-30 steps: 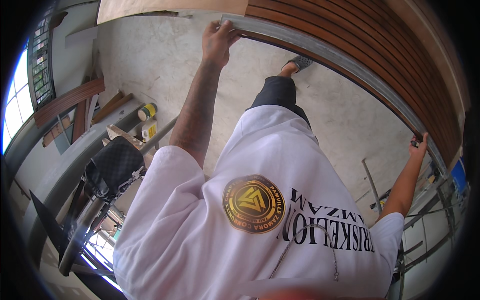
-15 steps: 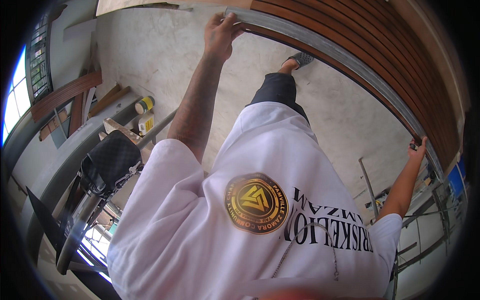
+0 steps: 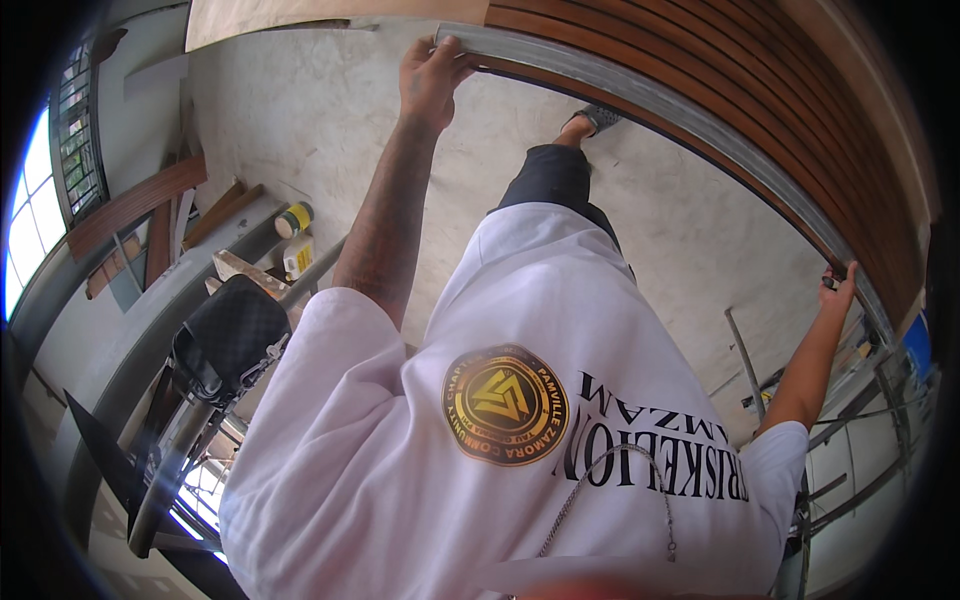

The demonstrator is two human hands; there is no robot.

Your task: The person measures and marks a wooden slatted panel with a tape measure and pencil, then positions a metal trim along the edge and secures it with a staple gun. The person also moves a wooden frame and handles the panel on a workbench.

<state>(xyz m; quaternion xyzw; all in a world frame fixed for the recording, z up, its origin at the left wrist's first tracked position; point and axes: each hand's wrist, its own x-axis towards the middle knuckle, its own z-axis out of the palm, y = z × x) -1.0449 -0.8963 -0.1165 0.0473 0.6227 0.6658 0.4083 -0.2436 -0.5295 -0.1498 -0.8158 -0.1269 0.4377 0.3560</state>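
A large brown slatted panel (image 3: pixel 700 60) stretches across the top and right of the view. A grey metal bar (image 3: pixel 640 85) runs along its near edge. At the bar's left end, my left hand (image 3: pixel 432 85) is closed round it, thumb on top and fingers beneath. My right hand (image 3: pixel 838 287) grips the same edge far to the right, with a dark ring on one finger. Its fingertips are partly hidden under the edge. Both arms are stretched out wide.
A black bag (image 3: pixel 230 335) sits on grey metal tubing at the left. Beyond it are a yellow-labelled container (image 3: pixel 293 220), a white bottle (image 3: pixel 298 258) and brown boards (image 3: pixel 140 200). Metal rods and frames (image 3: pixel 860 400) stand at lower right. My foot (image 3: pixel 600 117) is on the concrete floor (image 3: pixel 300 110).
The panel's left end and my left hand have shifted slightly left in view. Both hands keep their hold on the edge. The surroundings have moved a little with the head.
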